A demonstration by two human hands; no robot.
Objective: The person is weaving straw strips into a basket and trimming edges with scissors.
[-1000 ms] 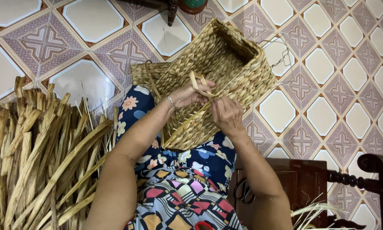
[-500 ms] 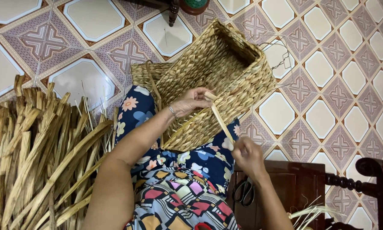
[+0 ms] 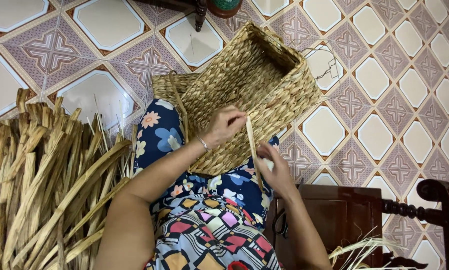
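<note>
Fingers (image 3: pixel 270 161) of the right hand (image 3: pixel 277 170) were closed on the lower end of a flat dried strand (image 3: pixel 253 150), lower centre of frame, pulling it down toward the lap, apparently to keep it taut. Left hand (image 3: pixel 227 125), just above, had fingertips pinched together on the strand's upper end and pressed against the woven basket (image 3: pixel 244 95); that looked like an anchor point holding the weave tight where the strand entered the wall. A thin bracelet (image 3: pixel 203 144) sat on the left wrist.

Basket lay tilted on the person's lap, over the floral dress (image 3: pixel 209 220), mouth opening toward the upper right of frame, worked side facing the hands, so it was braced by the legs and both hands were free for the strand. A loose strand (image 3: pixel 180 107) hung off its left edge.

Pile of dried leaf strips (image 3: pixel 44 185) filled the left of frame, close beside the left arm, likely stock kept within reach. Dark wooden furniture (image 3: pixel 364 215) sat lower right, more loose fibres (image 3: pixel 359 247) in front of it. Patterned tile floor (image 3: pixel 384 135) lay beyond.
</note>
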